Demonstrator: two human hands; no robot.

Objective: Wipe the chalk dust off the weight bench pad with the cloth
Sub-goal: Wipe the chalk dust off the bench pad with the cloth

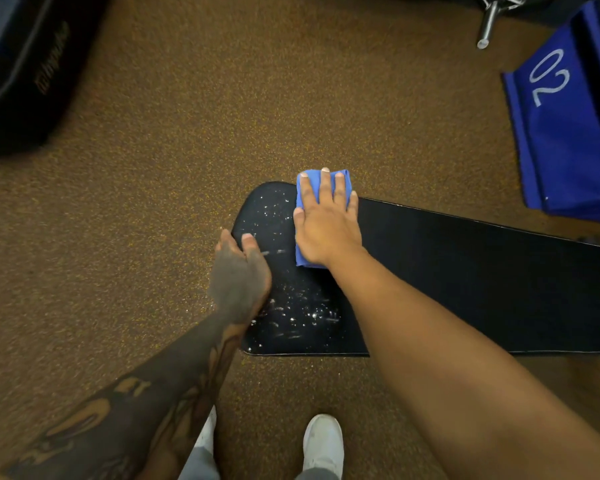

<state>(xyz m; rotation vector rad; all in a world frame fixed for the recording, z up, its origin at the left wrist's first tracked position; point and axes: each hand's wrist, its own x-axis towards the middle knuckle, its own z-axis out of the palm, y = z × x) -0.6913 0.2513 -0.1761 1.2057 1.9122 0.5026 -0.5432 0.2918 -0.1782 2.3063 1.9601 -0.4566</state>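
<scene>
Fingers [321, 188] of the right hand [326, 230] lay flat and spread on the blue cloth [305, 259], pressing it on the pad [465, 271]. White dust [302, 315] lay just left, nearer the left hand [238, 275], which rested open on the pad's end.

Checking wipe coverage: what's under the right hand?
The folded blue cloth, pressed flat on the black bench pad by the right hand. Any chalk dust beneath the cloth is hidden.

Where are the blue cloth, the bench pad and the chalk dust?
blue cloth [305, 259]: head view, its near corner.
bench pad [465, 271]: head view, clean black middle.
chalk dust [312, 315]: head view, white specks near the front edge.
</scene>
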